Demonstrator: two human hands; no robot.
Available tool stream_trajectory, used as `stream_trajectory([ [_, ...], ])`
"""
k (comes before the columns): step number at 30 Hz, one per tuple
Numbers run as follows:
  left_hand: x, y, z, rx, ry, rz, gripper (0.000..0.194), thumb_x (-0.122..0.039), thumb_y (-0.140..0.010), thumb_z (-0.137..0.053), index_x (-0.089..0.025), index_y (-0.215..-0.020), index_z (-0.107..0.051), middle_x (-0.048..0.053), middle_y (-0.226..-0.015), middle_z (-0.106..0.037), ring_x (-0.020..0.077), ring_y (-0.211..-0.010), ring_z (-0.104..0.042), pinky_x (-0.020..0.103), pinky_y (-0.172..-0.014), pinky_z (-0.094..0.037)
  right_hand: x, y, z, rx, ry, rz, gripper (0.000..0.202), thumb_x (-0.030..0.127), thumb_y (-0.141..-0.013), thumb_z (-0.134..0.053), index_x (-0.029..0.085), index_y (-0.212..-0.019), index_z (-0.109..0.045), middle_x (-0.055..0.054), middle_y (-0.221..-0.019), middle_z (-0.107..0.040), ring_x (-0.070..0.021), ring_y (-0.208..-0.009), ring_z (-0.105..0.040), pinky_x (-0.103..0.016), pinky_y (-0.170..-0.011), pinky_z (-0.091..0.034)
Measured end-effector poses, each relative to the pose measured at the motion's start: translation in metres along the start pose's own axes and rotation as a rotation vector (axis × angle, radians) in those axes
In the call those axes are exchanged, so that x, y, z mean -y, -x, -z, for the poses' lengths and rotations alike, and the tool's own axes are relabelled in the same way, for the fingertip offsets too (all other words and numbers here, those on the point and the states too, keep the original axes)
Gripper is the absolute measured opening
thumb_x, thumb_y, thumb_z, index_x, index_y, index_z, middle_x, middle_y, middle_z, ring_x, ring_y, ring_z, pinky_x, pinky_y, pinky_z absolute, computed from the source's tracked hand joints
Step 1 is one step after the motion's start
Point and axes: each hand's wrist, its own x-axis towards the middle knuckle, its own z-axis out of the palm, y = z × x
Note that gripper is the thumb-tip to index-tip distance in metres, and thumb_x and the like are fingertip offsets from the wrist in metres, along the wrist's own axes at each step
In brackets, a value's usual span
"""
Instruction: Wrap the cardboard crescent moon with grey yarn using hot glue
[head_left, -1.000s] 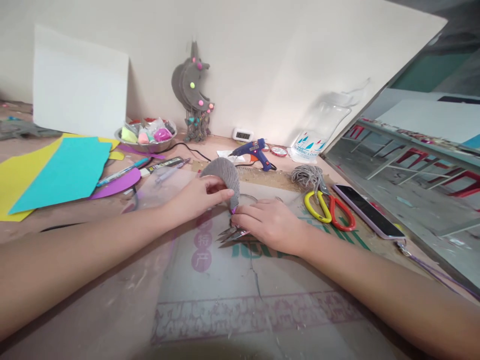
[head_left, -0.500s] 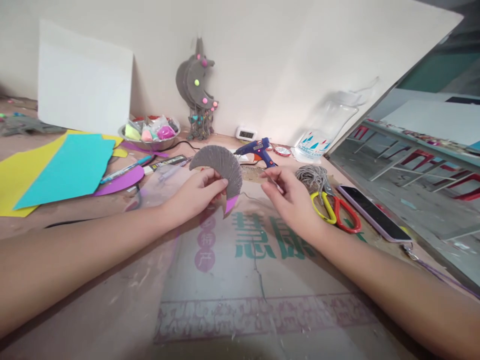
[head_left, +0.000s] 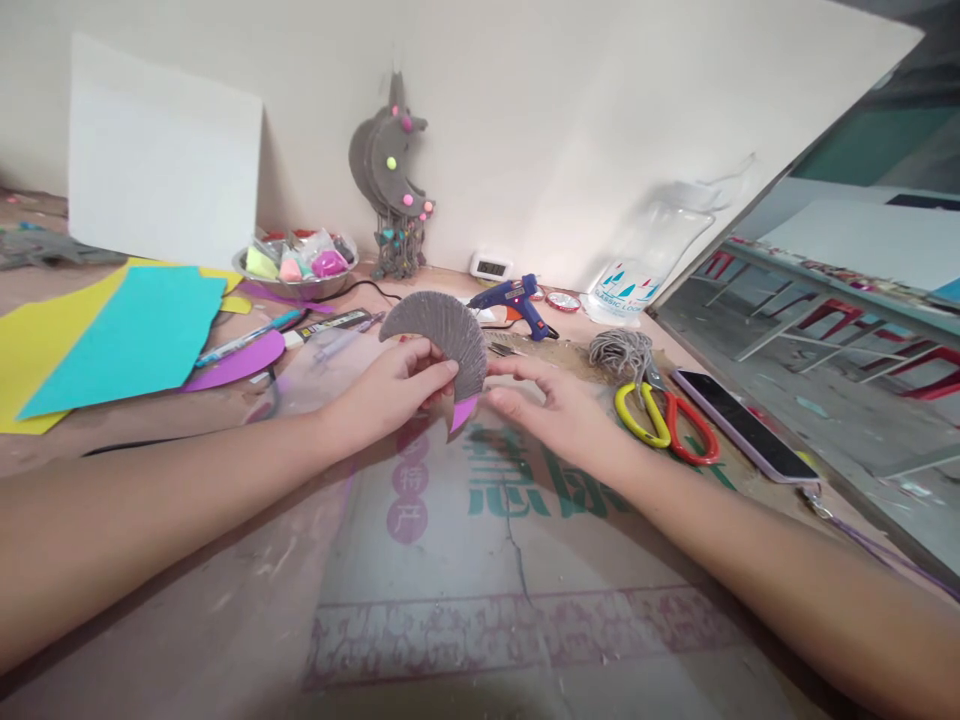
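Note:
A crescent (head_left: 442,335) wrapped in grey yarn, with a bare purple tip at its lower end, is pinched in my left hand (head_left: 409,385) between thumb and fingers. My right hand (head_left: 536,400) is at the crescent's right edge, near the purple tip, thumb and forefinger a little apart. Whether yarn lies between those fingertips is too small to tell. Beneath both hands lies a printed plastic sheet (head_left: 435,570). A ball of grey yarn (head_left: 621,352) sits right of my right hand, beside scissors (head_left: 694,430) with one yellow and one red handle.
Behind are a blue glue gun (head_left: 517,300), a small clock (head_left: 491,265), a clear jar (head_left: 637,255) and a bowl (head_left: 296,288) of coloured clay. Coloured sheets (head_left: 127,340) lie left, a phone (head_left: 750,425) right. A decorated grey moon (head_left: 390,165) hangs behind.
My right hand has moved left, from a short distance away up to the crescent's right edge. The left hand and crescent have hardly moved.

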Motion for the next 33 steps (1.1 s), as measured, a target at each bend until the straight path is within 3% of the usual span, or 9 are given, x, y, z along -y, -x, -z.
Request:
stream_trajectory([
  [5,-0.0013,-0.0003,0.0008,-0.011,-0.085,-0.03,0.029,-0.038,-0.084,-0.047,-0.019,-0.063,-0.049,-0.003,-0.057,-0.05,0.0105,-0.052,-0.047,0.024,-0.049,-0.038,-0.003,0.0028,-0.0134,0.092,-0.092,-0.03,0.02,0.036,-0.081,-0.057,0.018,-0.087,-0.063,-0.003,-0.087,-0.065,-0.0158,-0.079,-0.06,-0.03,-0.073,-0.047],
  [17,0.0014,-0.0022,0.0015,0.031,-0.154,-0.02,0.03,-0.039,-0.083,-0.046,-0.018,-0.062,-0.053,-0.002,-0.058,-0.052,0.0108,-0.05,-0.049,0.024,-0.047,-0.038,0.0019,0.0029,-0.0081,0.067,-0.215,-0.104,0.018,0.03,-0.083,-0.054,0.016,-0.074,-0.062,0.0,-0.072,-0.062,-0.0113,-0.066,-0.054,-0.024,-0.063,-0.043],
  [28,0.002,-0.0031,0.0019,0.073,-0.122,0.015,0.032,-0.036,-0.083,-0.046,-0.016,-0.06,-0.056,0.0,-0.057,-0.054,0.0101,-0.05,-0.051,0.022,-0.045,-0.038,0.0003,0.0014,-0.0059,0.051,-0.145,-0.067,0.022,0.031,-0.085,-0.053,0.016,-0.072,-0.064,-0.002,-0.078,-0.065,-0.0145,-0.076,-0.059,-0.027,-0.074,-0.045],
  [33,0.0005,-0.0018,0.0025,0.041,-0.153,-0.011,0.034,-0.038,-0.084,-0.045,-0.016,-0.06,-0.055,0.0,-0.058,-0.053,0.01,-0.051,-0.05,0.022,-0.046,-0.038,-0.0038,0.0018,-0.0055,0.03,-0.146,0.017,0.027,0.034,-0.09,-0.044,0.018,-0.096,-0.064,-0.006,-0.102,-0.066,-0.0178,-0.098,-0.058,-0.034,-0.09,-0.042],
])
